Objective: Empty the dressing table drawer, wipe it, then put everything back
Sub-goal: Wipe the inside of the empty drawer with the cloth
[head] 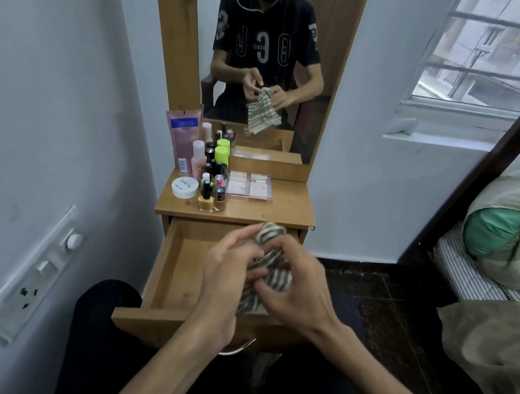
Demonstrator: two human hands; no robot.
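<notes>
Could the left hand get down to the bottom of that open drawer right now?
Probably yes. The drawer is pulled out with its visible floor bare, and the left hand hangs over it, though both hands are busy bunching the striped cloth.

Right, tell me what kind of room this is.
Most likely a bedroom: a wooden dressing table with a tall mirror, small cosmetic bottles on top, and a dark-framed bed alongside.

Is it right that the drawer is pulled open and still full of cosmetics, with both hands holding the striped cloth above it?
Not quite: the head view shows the drawer open but empty. The cosmetics stand on the tabletop. Left hand and right hand do hold the striped cloth.
</notes>
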